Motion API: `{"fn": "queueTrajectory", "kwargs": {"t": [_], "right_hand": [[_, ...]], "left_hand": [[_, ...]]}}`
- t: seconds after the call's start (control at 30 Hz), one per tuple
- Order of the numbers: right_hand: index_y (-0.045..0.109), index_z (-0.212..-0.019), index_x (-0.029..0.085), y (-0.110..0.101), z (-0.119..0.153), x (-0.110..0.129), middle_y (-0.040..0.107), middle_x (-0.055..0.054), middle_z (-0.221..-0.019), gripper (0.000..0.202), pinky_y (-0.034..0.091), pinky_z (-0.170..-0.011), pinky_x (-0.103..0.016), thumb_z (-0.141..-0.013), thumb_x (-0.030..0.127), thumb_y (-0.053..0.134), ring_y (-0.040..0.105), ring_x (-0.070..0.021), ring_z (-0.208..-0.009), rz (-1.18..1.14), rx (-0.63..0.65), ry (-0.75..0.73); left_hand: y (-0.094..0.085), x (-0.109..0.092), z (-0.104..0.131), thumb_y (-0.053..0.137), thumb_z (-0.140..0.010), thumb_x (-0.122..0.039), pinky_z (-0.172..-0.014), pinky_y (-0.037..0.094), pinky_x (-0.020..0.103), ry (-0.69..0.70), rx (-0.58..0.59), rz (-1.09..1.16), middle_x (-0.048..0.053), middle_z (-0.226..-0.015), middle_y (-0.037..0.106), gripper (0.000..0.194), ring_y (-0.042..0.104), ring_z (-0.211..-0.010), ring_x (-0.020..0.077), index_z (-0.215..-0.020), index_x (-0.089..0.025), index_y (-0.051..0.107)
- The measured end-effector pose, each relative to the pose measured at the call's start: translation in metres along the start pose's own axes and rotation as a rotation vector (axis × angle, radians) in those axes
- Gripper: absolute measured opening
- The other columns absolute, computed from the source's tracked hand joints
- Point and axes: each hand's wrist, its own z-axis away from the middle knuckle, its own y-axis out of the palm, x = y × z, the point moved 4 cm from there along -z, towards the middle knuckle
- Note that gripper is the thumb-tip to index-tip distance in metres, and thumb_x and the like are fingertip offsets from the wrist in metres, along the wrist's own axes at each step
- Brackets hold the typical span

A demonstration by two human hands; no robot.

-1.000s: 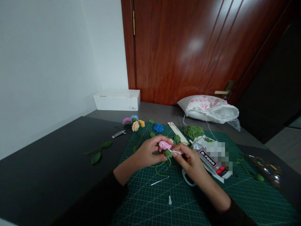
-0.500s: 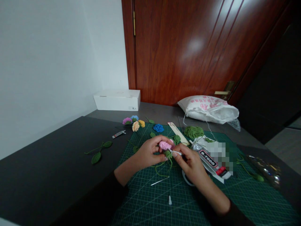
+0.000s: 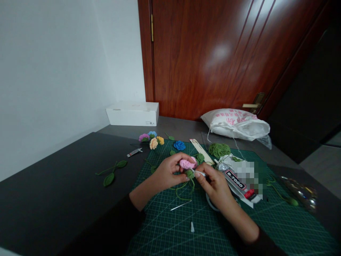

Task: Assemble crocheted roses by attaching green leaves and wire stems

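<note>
Between the thumb and fingers of my left hand (image 3: 170,172) is a pink crocheted flower (image 3: 187,164) with a green base (image 3: 190,174) under it. My right hand (image 3: 216,182) pinches a small white tube (image 3: 200,173), its tip touching the flower where pink meets green. Green yarn strands (image 3: 183,198) hang below the flower. A needle (image 3: 180,205) lies on the green cutting mat (image 3: 165,231), and a small white cap (image 3: 192,227) is nearer to me. Part of a round white object (image 3: 211,204) shows beneath my right hand.
Crocheted flowers (image 3: 153,143), a blue rose (image 3: 179,145) and a ruler (image 3: 201,150) lie beyond my hands. Green yarn (image 3: 219,150) and a B-7000 package (image 3: 239,185) are at right. Behind stand a white box (image 3: 133,114) and a white bag (image 3: 236,122).
The pink flower has turned slightly between my left fingers, and more of its right side shows. Both hands stay nearly in place.
</note>
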Motion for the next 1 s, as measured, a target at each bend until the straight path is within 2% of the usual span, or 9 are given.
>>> {"fn": "queueTrajectory", "kwargs": {"t": [0.4,0.67,0.77,1.0], "right_hand": [[0.051,-0.078,0.021,0.005,0.003,-0.008,0.048,0.005,-0.065,0.023,0.032,-0.054,-0.024,-0.097,0.034,0.049,0.045,-0.0122,-0.057,-0.044,0.014,0.067],[0.054,-0.081,0.021,-0.003,0.006,-0.005,0.048,0.004,-0.066,0.022,0.032,-0.051,-0.024,-0.097,0.036,0.049,0.044,-0.0121,-0.056,-0.057,-0.098,0.077],[0.056,-0.083,0.021,-0.007,0.006,-0.003,0.052,0.003,-0.068,0.022,0.036,-0.054,-0.024,-0.097,0.037,0.049,0.048,-0.0135,-0.059,-0.064,-0.121,0.059],[0.060,-0.084,0.021,-0.008,0.001,0.006,0.060,0.000,-0.069,0.021,0.040,-0.057,-0.024,-0.097,0.034,0.051,0.055,-0.0147,-0.061,-0.010,-0.050,-0.019]], "left_hand": [[0.001,-0.003,0.001,0.075,-0.073,-0.008,-0.087,0.049,0.032,0.003,-0.022,0.071,0.007,-0.113,0.062,0.038,0.061,-0.101,0.0176,-0.107,-0.018,0.062],[-0.002,-0.005,0.001,0.075,-0.071,-0.008,-0.088,0.049,0.033,0.002,-0.074,0.075,0.009,-0.116,0.061,0.039,0.061,-0.104,0.0200,-0.106,-0.017,0.061],[-0.002,-0.005,0.001,0.076,-0.071,-0.009,-0.087,0.050,0.033,0.005,-0.071,0.068,0.009,-0.116,0.061,0.038,0.061,-0.103,0.0204,-0.106,-0.017,0.062],[0.001,-0.004,0.002,0.076,-0.074,-0.012,-0.089,0.049,0.035,-0.001,-0.040,0.066,0.009,-0.116,0.061,0.038,0.061,-0.102,0.0200,-0.108,-0.017,0.061]]}}
